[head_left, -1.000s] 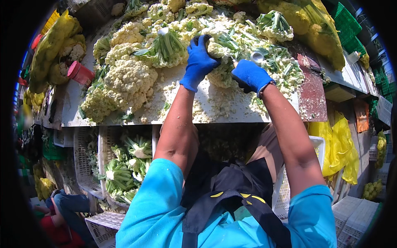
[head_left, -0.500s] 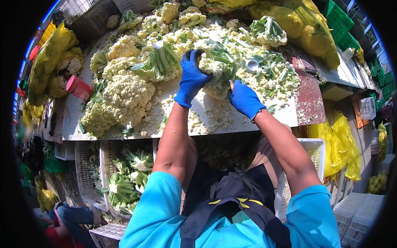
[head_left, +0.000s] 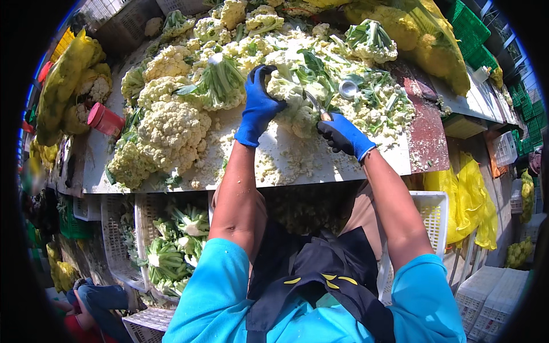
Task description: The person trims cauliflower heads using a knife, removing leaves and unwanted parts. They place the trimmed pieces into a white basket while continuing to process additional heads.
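Note:
My left hand (head_left: 260,106) in a blue glove grips the left side of a leafy cauliflower head (head_left: 294,111) at the middle of the white board. My right hand (head_left: 340,137), also gloved, is closed on the wooden handle of a knife (head_left: 314,106), whose curved metal blade lies against that cauliflower. A shiny round metal object (head_left: 347,90) sits among green leaves and chopped florets right of the blade. Cauliflower heads (head_left: 171,131) are piled left of my left hand.
A red container (head_left: 103,120) and yellow mesh bags (head_left: 57,86) are at left, another bag (head_left: 429,46) at upper right. The work board (head_left: 103,171) has crates (head_left: 120,240) below it, one of leafy stems (head_left: 160,257). A seated person (head_left: 100,303) is at lower left, yellow sacks (head_left: 457,206) at right.
Both hands sit lower and a little left compared with a second ago, the view having shifted. In the last half second my right hand has turned, showing more of the knife blade.

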A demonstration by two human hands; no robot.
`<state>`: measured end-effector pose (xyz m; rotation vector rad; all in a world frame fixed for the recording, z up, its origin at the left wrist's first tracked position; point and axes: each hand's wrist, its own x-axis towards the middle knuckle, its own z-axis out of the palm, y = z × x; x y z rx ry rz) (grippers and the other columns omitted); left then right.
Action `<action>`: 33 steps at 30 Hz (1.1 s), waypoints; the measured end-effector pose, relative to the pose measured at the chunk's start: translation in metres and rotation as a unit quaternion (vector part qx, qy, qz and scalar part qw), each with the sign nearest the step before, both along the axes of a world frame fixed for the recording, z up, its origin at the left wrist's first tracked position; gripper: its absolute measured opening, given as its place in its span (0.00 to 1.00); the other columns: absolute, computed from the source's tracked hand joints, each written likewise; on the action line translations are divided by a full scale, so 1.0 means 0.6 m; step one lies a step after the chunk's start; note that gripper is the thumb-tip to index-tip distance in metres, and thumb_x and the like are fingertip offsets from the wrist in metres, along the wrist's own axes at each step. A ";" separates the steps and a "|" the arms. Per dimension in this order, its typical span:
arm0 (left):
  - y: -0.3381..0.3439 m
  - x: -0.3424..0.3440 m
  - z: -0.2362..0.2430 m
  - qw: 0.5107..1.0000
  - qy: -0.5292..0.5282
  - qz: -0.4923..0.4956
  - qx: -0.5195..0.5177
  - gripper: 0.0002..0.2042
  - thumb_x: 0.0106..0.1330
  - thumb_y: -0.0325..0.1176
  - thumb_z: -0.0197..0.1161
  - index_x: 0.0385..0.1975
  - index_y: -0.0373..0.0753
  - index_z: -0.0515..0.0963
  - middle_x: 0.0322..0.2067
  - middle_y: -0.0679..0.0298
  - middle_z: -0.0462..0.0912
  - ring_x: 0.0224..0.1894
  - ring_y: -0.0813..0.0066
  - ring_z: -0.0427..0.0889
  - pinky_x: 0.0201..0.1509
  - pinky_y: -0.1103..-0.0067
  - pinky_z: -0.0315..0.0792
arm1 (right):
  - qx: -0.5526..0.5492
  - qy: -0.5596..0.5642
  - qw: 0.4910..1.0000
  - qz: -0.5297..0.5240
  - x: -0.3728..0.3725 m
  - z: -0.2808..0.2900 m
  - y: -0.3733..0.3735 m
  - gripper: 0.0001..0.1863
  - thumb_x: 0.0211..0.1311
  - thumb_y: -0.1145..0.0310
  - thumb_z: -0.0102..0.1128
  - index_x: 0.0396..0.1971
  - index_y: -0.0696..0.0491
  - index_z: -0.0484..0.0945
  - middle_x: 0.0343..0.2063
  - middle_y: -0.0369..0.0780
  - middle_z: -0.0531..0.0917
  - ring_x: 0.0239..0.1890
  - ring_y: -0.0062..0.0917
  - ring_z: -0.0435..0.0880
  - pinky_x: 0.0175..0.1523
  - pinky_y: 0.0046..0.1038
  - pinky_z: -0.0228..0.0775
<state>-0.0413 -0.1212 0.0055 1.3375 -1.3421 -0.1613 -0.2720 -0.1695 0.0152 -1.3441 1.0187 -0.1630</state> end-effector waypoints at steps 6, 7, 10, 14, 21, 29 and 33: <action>0.013 0.022 -0.020 0.997 0.071 0.000 0.010 0.38 0.39 0.19 0.70 0.57 0.41 0.67 0.53 0.61 0.69 0.58 0.65 0.69 0.65 0.73 0.63 | -0.165 0.127 0.977 0.040 0.022 0.033 0.001 0.15 0.66 0.57 0.51 0.33 0.55 0.71 0.18 0.39 0.78 0.18 0.28 0.77 0.24 0.33 0.72; 0.005 0.020 -0.029 0.992 0.124 -0.020 0.013 0.38 0.41 0.18 0.69 0.58 0.41 0.66 0.53 0.62 0.70 0.57 0.67 0.70 0.64 0.74 0.65 | -0.388 0.160 0.906 0.051 0.013 -0.022 -0.004 0.13 0.65 0.59 0.52 0.34 0.54 0.70 0.17 0.37 0.74 0.17 0.25 0.74 0.21 0.31 0.69; 0.022 0.021 -0.016 0.961 0.266 -0.064 0.047 0.36 0.46 0.13 0.64 0.59 0.44 0.65 0.52 0.65 0.72 0.53 0.72 0.72 0.57 0.76 0.71 | -0.480 0.191 0.855 0.046 0.009 -0.093 -0.004 0.10 0.63 0.62 0.51 0.34 0.53 0.67 0.17 0.34 0.71 0.16 0.22 0.71 0.19 0.28 0.64; 0.037 0.053 -0.039 0.915 0.391 -0.072 0.067 0.36 0.48 0.11 0.61 0.59 0.49 0.65 0.52 0.65 0.72 0.54 0.69 0.73 0.54 0.72 0.75 | 0.046 -0.033 0.998 -0.036 -0.033 -0.028 -0.027 0.11 0.62 0.59 0.57 0.32 0.48 0.67 0.16 0.29 0.65 0.13 0.13 0.58 0.16 0.20 0.49; 0.047 0.061 -0.038 0.902 0.423 -0.079 0.044 0.36 0.46 0.10 0.58 0.59 0.46 0.65 0.51 0.64 0.72 0.52 0.69 0.74 0.51 0.72 0.77 | -0.640 0.027 0.756 0.135 0.016 -0.028 -0.018 0.15 0.62 0.59 0.57 0.35 0.55 0.70 0.18 0.42 0.73 0.20 0.30 0.75 0.24 0.31 0.67; 0.040 0.050 -0.047 0.892 0.446 -0.054 0.045 0.30 0.55 0.13 0.58 0.58 0.47 0.67 0.50 0.66 0.75 0.52 0.71 0.76 0.51 0.73 0.78 | -0.204 0.024 0.975 -0.085 0.022 -0.047 -0.047 0.13 0.63 0.59 0.58 0.36 0.53 0.70 0.18 0.35 0.72 0.17 0.20 0.70 0.21 0.26 0.62; 0.039 0.065 -0.065 0.882 0.466 -0.059 0.018 0.27 0.58 0.15 0.58 0.58 0.47 0.67 0.49 0.67 0.76 0.51 0.71 0.77 0.52 0.72 0.78 | -0.121 -0.091 0.974 -0.166 0.000 -0.076 -0.048 0.14 0.64 0.59 0.60 0.38 0.52 0.70 0.21 0.33 0.74 0.16 0.15 0.70 0.20 0.21 0.62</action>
